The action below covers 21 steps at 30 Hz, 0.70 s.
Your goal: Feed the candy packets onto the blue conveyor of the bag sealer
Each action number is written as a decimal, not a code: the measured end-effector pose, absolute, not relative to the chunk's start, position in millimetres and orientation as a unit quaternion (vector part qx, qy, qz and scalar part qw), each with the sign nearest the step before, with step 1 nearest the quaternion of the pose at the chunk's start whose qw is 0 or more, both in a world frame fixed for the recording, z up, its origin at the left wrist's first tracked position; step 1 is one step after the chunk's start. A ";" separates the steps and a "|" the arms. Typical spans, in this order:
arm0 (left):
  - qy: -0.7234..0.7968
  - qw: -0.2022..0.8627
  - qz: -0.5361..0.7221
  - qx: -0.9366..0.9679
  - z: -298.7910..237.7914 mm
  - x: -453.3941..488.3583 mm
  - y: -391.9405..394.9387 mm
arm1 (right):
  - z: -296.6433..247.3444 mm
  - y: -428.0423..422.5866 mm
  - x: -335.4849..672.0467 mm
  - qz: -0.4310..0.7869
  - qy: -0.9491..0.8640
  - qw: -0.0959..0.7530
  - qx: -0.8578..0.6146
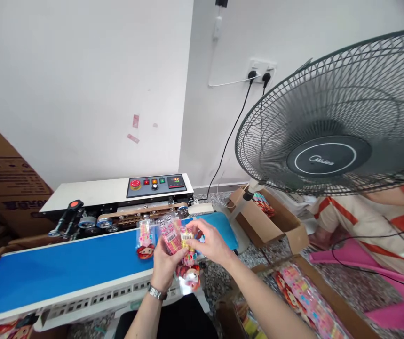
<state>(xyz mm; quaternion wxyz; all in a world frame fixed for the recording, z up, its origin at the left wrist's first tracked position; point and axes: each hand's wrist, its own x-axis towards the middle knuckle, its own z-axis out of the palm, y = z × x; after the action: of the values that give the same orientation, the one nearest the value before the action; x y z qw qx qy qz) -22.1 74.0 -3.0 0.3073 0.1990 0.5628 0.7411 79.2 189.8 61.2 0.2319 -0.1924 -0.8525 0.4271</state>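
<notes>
Both my hands hold small clear packets printed in pink with a cartoon face, over the near edge of a blue conveyor belt [64, 268]. My left hand [164, 266], a watch on its wrist, is closed around a packet [187, 275] that hangs down from it. My right hand [210, 242] pinches the top of the same bunch of packets [173, 238]. One more packet [145, 240] lies on the belt just left of my hands. Behind the belt runs the sealing machine with its control panel [157, 184].
A large standing fan [332, 122] fills the right side. A cardboard box of packets [304, 301] lies at the lower right, another open box [268, 221] sits behind it. A person in orange and white [371, 216] sits at the far right. Brown cartons [4, 188] stand at left.
</notes>
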 end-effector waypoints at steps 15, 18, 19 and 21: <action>0.498 0.356 0.773 0.166 0.8 -10.3 79.2 | 40.0 195.0 85.6 0.506 -0.781 0.284 -0.231; 0.526 0.323 0.769 0.167 -0.2 -13.3 77.0 | 50.9 196.6 91.1 0.446 -0.826 0.259 -0.228; 0.531 0.320 0.766 0.171 -0.2 -13.8 76.4 | 54.6 197.1 92.9 0.436 -0.835 0.249 -0.226; 0.532 0.324 0.763 0.175 0.5 -13.7 75.7 | 59.9 198.4 95.6 0.424 -0.848 0.231 -0.219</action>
<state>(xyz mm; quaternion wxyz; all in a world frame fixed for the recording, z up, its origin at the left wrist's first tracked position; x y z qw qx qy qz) -13.7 75.7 0.5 0.3238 0.1748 0.5316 0.7629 95.6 198.4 59.9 0.2310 -0.2191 -0.8478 0.4242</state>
